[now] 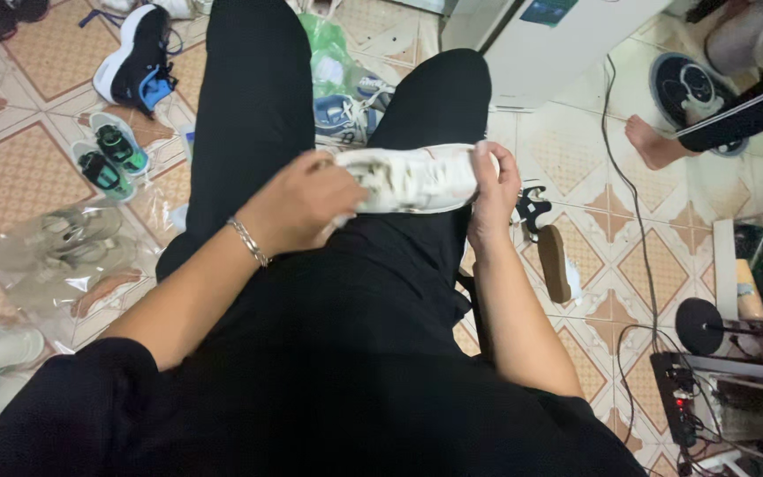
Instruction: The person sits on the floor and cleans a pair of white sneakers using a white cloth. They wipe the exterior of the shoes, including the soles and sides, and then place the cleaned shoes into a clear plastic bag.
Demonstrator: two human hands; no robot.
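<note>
Across the person's right thigh a dirty white sneaker (417, 179) was laid, its long axis running left to right in the head view, roughly crosswise to the black-trousered legs (249, 106). Its right end was gripped by the right hand (493, 196), whose fingers were wrapped over the top edge with the thumb underneath, so that the shoe was pinned against the leg. Its left end was covered by the left hand (298, 208), which was pressed down on the upper with the fingers curled; whether a cloth or wipe was clutched beneath them could not be told. Both hands were thus in contact with the shoe, one at each end of its length, and neither could be called nearer. A silver bracelet (248, 241) was worn on the left wrist.

Farther out, on the patterned tile floor (19, 177), a black-and-white sneaker (139, 55) and a small green pair (109, 157) were seen, with bagged pale shoes (64, 243) nearer the left edge. Another person's bare foot (653, 143) was seen well apart, at upper right.
</note>
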